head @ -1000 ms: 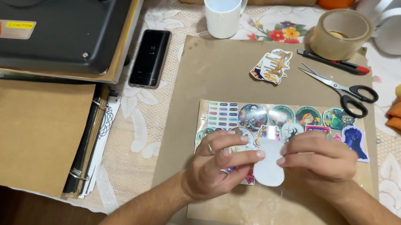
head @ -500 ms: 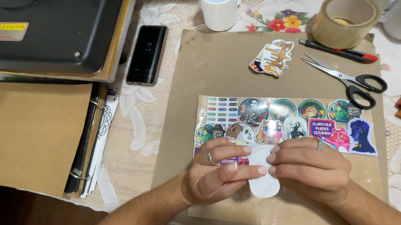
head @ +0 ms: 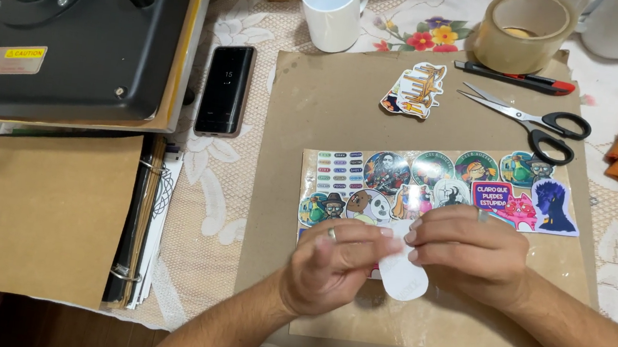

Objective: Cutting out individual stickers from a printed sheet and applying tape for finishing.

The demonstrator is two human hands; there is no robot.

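The printed face of the small white rounded paper cut-out point(head: 402, 273) is not showing, and its upper edge is lying hidden behind the fingertips. The left hand point(head: 333, 265) and right hand point(head: 474, 254) are both pinching that upper edge, fingertips closed on it, just above the clear sheet of colourful stickers point(head: 439, 184) lying on the brown cardboard mat point(head: 332, 106).

Left hand point(head: 337, 266), right hand point(head: 471, 250): fingertips pinched together
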